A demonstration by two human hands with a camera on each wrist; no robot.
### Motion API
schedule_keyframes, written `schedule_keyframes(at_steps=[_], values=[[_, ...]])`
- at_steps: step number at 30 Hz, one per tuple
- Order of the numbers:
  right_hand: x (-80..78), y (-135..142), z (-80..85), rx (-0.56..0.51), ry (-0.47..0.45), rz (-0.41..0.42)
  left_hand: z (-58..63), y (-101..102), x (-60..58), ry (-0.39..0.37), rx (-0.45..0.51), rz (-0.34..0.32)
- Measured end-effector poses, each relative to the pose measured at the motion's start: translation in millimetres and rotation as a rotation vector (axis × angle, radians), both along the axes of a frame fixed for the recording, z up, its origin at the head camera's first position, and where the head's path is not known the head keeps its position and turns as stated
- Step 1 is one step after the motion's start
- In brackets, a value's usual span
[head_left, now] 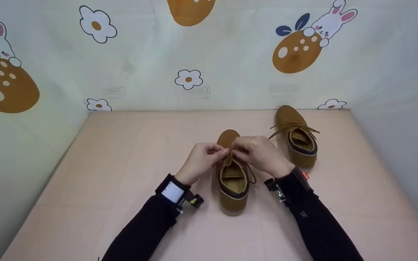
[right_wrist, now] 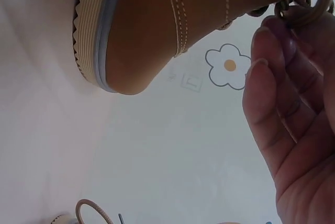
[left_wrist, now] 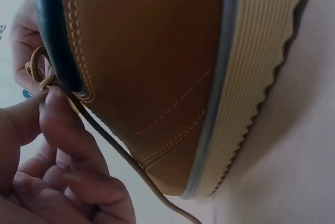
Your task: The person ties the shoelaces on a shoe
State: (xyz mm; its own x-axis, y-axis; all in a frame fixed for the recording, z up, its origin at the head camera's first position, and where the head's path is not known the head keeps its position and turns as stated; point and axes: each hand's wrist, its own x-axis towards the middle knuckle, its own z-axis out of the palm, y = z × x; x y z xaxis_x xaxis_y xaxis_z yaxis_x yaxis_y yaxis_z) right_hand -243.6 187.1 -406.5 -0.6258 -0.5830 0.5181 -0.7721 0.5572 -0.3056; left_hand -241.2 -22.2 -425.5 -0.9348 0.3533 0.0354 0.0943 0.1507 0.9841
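Observation:
A brown lace-up shoe stands on the table between the two hands, its toe facing away. My left hand pinches the brown shoelace at a knot over the tongue, thumb against finger. From the other side my right hand pinches the lace too, close to the left fingertips. In the left wrist view a small loop rises above the knot and one lace end hangs down past the shoe's side. The right wrist view shows lace at the right fingertips; part of the knot is hidden there.
A second brown shoe stands at the back right, its lace tied in a bow. The pale pink table meets light curtain walls printed with rabbits and flowers. Both wrists carry small cameras on black straps.

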Motion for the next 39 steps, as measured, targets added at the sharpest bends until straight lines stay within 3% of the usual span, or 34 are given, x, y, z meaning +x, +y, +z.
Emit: schedule_keyframes(at_steps=[10,18,22,32,39], values=[[2.0,-0.3,2.1,0.034,-0.051,-0.016,1.2,0.2,0.8,0.025,-0.061,-0.057],[1.8,2.1,5.4,0.057,-0.100,-0.022,3.4,-3.3,1.7,0.069,-0.076,-0.037],[4.8,5.2,11.7,0.030,-0.137,-0.074,6.9,-4.4,2.0,0.070,-0.058,-0.010],[23.0,-12.9,23.7,-0.031,-0.371,-0.223,12.8,-9.8,2.0,0.047,-0.038,-0.029],[22.3,-10.9,25.2,-0.091,-0.496,-0.162,16.2,-14.0,0.8,0.021,-0.055,-0.036]])
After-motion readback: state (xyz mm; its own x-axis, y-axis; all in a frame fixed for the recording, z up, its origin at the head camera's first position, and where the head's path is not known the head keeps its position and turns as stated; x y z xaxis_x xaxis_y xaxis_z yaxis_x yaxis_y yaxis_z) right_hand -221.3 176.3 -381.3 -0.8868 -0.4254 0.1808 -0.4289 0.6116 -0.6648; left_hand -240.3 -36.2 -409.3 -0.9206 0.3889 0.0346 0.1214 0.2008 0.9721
